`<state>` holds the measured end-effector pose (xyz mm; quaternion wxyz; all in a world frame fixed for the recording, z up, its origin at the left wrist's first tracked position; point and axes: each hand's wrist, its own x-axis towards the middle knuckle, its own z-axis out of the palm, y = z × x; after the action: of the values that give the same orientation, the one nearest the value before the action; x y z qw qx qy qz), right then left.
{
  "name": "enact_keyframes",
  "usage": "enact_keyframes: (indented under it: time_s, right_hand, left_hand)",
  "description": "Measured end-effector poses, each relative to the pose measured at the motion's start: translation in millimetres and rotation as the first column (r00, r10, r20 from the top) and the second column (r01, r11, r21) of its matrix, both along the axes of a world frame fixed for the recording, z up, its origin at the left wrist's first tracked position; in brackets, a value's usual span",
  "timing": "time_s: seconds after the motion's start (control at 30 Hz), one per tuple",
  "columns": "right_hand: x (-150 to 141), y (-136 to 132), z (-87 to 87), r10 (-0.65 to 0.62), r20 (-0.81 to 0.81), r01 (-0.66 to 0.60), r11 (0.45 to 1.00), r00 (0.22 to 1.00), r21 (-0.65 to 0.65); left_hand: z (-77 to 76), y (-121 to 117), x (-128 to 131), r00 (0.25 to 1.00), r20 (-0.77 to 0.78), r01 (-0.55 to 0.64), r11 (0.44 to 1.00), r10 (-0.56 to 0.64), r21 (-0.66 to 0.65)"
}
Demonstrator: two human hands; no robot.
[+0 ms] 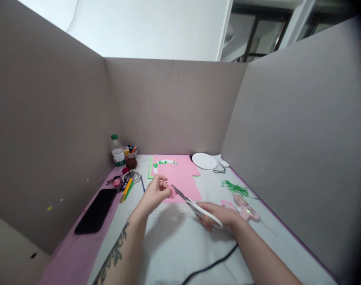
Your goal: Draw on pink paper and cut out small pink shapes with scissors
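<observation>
Nearest are the two forearms, left (129,245) and right (259,247), with a black cable (211,264) crossing the table between them. Take the scissors (195,206) as the clock's centre, twelve pointing straight away from the person.

The left hand (156,192), toward ten o'clock, pinches a small pink piece (171,191) between thumb and forefinger, with no gap there beyond the paper itself; its other fingers are loosely bent. The right hand (217,215), toward four, has its fingers wrapped around the scissor handles, the blades pointing to ten. The tips are right at the piece's edge; whether they bite into it, and how far apart the blades stand, I cannot tell.

The step in hand looks like trimming the piece to shape, held up in front of the pink sheet (186,184) at eleven. As I judge it, the next cut calls for small, slow snips, the left hand turning the paper into the blades and its fingertips clear of their line.

The green strips (236,188) at two and the glue gun (249,213) at three lie out of both hands' grasp. The white plate (204,161) is at half past twelve.
</observation>
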<state>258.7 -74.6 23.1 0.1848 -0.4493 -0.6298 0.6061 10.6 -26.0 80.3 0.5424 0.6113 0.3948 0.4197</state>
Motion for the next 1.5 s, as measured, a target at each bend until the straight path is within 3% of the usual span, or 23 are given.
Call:
enact_keyframes:
  time_s: [0.2, 0.43, 0.7, 1.17, 1.37, 1.43, 1.5]
  right_hand:
    - [1, 1, 4.8, 0.044, 0.064, -0.046, 0.998, 0.997, 0.033]
    - [-1, -5, 17.3, 0.012, 0.129, -0.024, 0.996, 0.992, 0.09]
    - [-2, -2, 11.2, 0.011, 0.113, -0.014, 1.0, 0.993, 0.027]
    - [1, -4, 15.6, 0.017, 0.16, -0.034, 0.994, 0.987, 0.108]
    - [0, 5, -4.7, -0.149, 0.064, 0.139, 0.98, 0.987, 0.142]
    - [-4, 8, -10.3, -0.253, 0.071, 0.232, 0.947, 0.965, 0.223]
    - [-9, 10, -12.6, -0.398, 0.168, 0.317, 0.874, 0.902, 0.368]
  left_hand:
    - [-0.2, -1, -2, 0.997, -0.074, 0.03, 0.999, -0.027, 0.034]
    - [3.9, -1, -4, 0.997, -0.073, 0.034, 0.999, -0.032, 0.031]
    - [3.9, -3, -4, 0.997, -0.081, 0.015, 1.0, -0.013, 0.027]
    - [3.8, -1, -6, 0.998, -0.06, 0.026, 1.0, -0.025, 0.016]
    - [2.9, 1, -3, 0.999, 0.019, -0.029, 1.0, 0.029, 0.011]
    - [-0.7, 3, 1, 0.992, 0.093, -0.083, 0.997, 0.083, -0.007]
    - [-5.0, 5, 6, 0.979, 0.145, -0.138, 0.99, 0.142, -0.038]
